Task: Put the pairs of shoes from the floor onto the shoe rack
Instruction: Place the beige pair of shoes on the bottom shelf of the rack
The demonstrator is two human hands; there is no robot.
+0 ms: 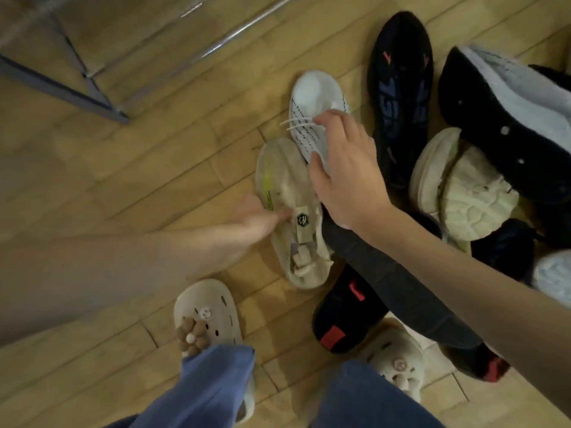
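A pile of shoes lies on the wooden floor. A beige sneaker (pixel 290 211) with a tongue label lies upright in the middle. My left hand (pixel 259 219) touches its side near the laces, blurred, fingers closing on it. A white knit sneaker (pixel 312 109) lies just beyond it. My right hand (pixel 343 168) hovers over the white sneaker's heel end with fingers spread, holding nothing. The metal shoe rack (pixel 102 97) shows at the upper left, only its lower frame visible.
A dark blue sneaker (pixel 401 97) and a black shoe with a white sole (pixel 500 118) lie at the right. A beige sole-up sneaker (pixel 469 193) and a black-and-red shoe (pixel 349 310) lie nearby. My feet wear beige clogs (pixel 207 316).
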